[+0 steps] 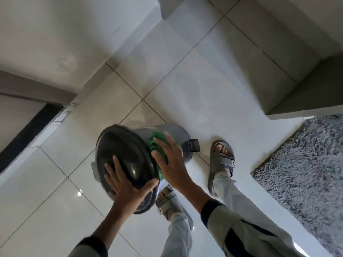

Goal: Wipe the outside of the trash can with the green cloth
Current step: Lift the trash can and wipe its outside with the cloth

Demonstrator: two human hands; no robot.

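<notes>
A grey pedal trash can (178, 132) with a dark domed lid (126, 154) stands on the tiled floor, tilted toward me. My left hand (126, 184) lies spread flat on the lid's near edge and holds it steady. My right hand (170, 160) presses the green cloth (156, 145) flat against the can's side, just below the lid rim. Most of the cloth is hidden under my palm and fingers. The can's black foot pedal (194, 150) sticks out at its base on the right.
My feet in grey sandals stand close to the can, one (221, 160) to its right and one (165, 203) just under the lid. A shaggy grey rug (306, 173) lies at the right. A wall and a dark door frame (27, 134) are at the left.
</notes>
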